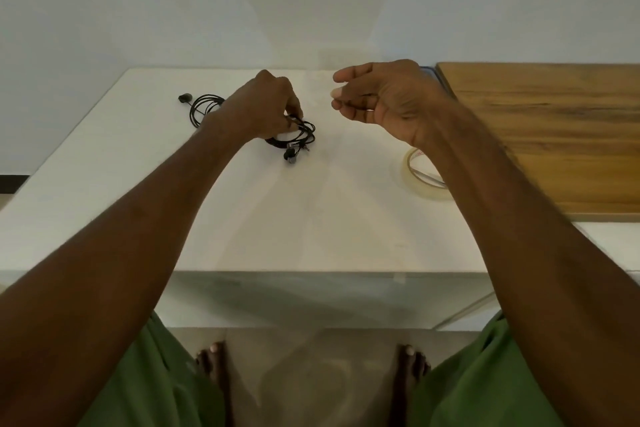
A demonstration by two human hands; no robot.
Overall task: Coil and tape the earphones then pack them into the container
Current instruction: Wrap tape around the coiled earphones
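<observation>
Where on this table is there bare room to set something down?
Bare: the near strip of the white table between the forearms. Crowded: around the earphones the left hand grips, the second earphones far left, and the tape roll beside the wooden board.

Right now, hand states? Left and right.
Left hand: pinching the coiled earphones.
Right hand: raised, fingers curled; whether it holds anything cannot be told.

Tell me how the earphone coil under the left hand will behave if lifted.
Probably floppy: the earphone coil is thin cable in loose loops, so it may spring apart once the left hand lets go. Likely light; its loose earbuds could swing.
</observation>
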